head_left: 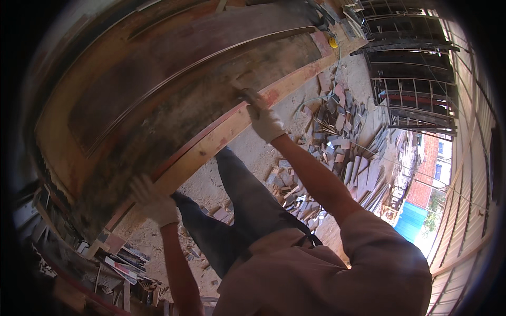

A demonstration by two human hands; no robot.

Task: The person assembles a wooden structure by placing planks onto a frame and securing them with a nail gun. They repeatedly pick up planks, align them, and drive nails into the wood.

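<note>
A long pale wooden board (200, 152) with a reddish upper edge runs slantwise along the near side of the work table. My left hand (154, 201), in a white glove and slightly blurred, rests at the board's lower left part with its fingers stretched out. Further along, my right hand (266, 122), gloved too, is closed at the board's edge around a dark, blurred hand tool (246, 96). The exact kind of tool cannot be made out. Beyond the board lies the dusty, dark-stained table top (195, 105).
A large reddish-brown panel (158, 68) lies on the far side of the table. A yellow item (332, 42) and a thin hose (316, 98) are at the far right. Wood offcuts (342, 121) litter the floor on the right; more scrap strips (124, 266) lie at lower left.
</note>
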